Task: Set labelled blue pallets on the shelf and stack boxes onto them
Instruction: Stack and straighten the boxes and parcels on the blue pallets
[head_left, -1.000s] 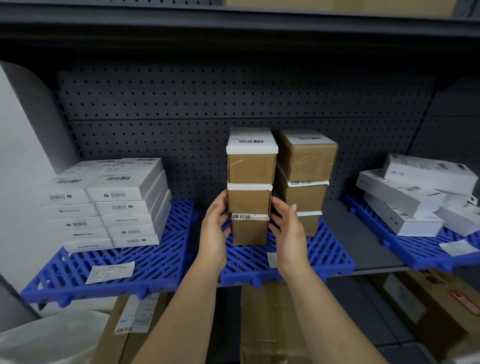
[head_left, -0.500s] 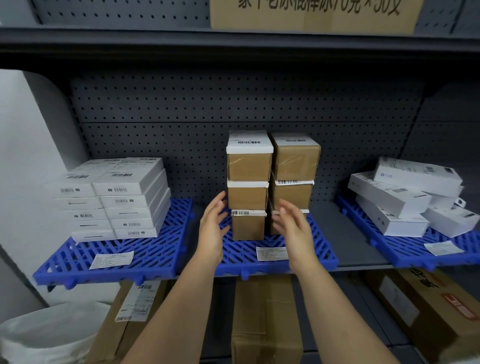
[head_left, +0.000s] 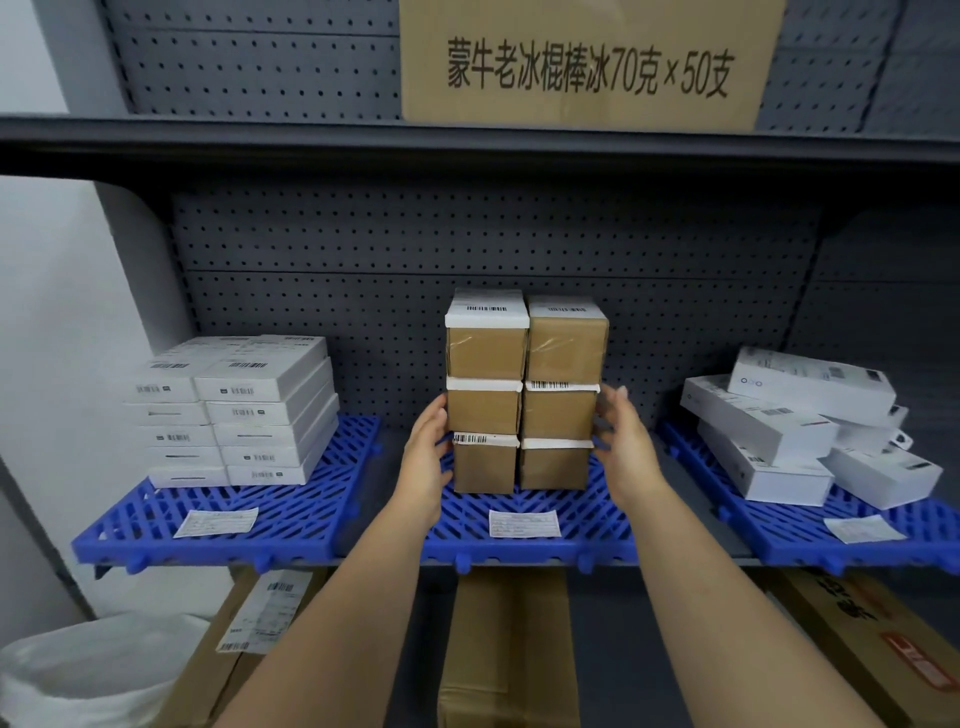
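**Two brown stacks on the middle pallet: the wobble risk**

The brown boxes are two columns of three, left stack (head_left: 485, 395) and right stack (head_left: 563, 395). They sit side by side and touch, toward the back of the middle blue pallet (head_left: 592, 525), with its paper label (head_left: 524, 522) lying in front of them.

Our worry is that these are tall, narrow columns with nothing tying them together. If we squeeze or shove from the sides at mid height, we reckon the top boxes could lag and slide off, or a whole column could lean back into the pegboard. The top right box already looks a touch skewed on the one below it. Dragging the stacks forward could also bury the label.

Both forearms reach in from below. The left hand (head_left: 423, 462) is flat with straight fingers, laid against the outer side of the left stack's lower two boxes. The right hand (head_left: 626, 452) mirrors it by the right stack's middle box, palm inward. We can't tell if it's actually touching. Neither hand is gripping anything.

Further out on the same shelf (head_left: 392, 441), there are tidy white boxes (head_left: 234, 410) on the left pallet and a messier white heap (head_left: 789, 431) on the right one.
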